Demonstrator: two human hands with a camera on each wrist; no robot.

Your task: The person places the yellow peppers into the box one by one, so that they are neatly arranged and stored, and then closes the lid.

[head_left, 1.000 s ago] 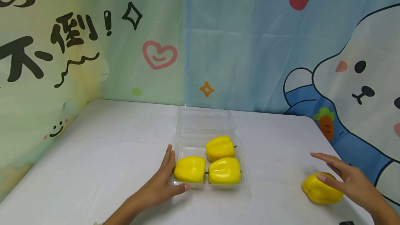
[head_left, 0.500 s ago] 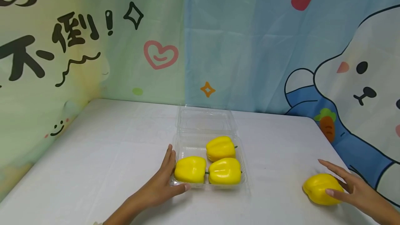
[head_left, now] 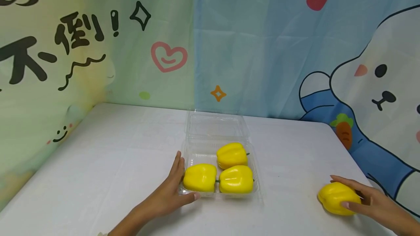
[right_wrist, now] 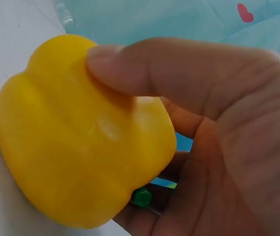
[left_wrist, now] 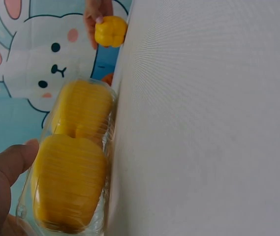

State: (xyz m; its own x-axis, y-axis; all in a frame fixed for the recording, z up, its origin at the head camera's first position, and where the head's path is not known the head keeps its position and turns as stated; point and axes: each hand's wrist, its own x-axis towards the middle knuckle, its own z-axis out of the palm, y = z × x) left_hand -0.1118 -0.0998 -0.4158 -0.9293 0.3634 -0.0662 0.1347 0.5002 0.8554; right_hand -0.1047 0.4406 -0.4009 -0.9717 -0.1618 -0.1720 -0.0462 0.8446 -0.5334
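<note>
At the right of the table, my right hand (head_left: pixel 370 201) grips a yellow bell pepper (head_left: pixel 338 197), thumb on the near side and fingers over the far side. Its green stem (right_wrist: pixel 142 196) points toward the palm in the right wrist view. My left hand (head_left: pixel 168 192) rests against the left side and front corner of a clear plastic clamshell box (head_left: pixel 200 148), fingers straight, thumb along the front edge. Inside lie three yellow bell peppers: a front left pepper (head_left: pixel 199 177), a front right pepper (head_left: pixel 236 179) and a back right pepper (head_left: pixel 231 156).
The box's clear lid (head_left: pixel 216 126) lies folded back toward the wall. A white cloth covers the table (head_left: pixel 131 156). Behind it hangs a printed curtain (head_left: pixel 249 46) with a rabbit figure at the right.
My right hand has come down onto the bell pepper at the right and closed its fingers round it. The left hand and the box have stayed put.
</note>
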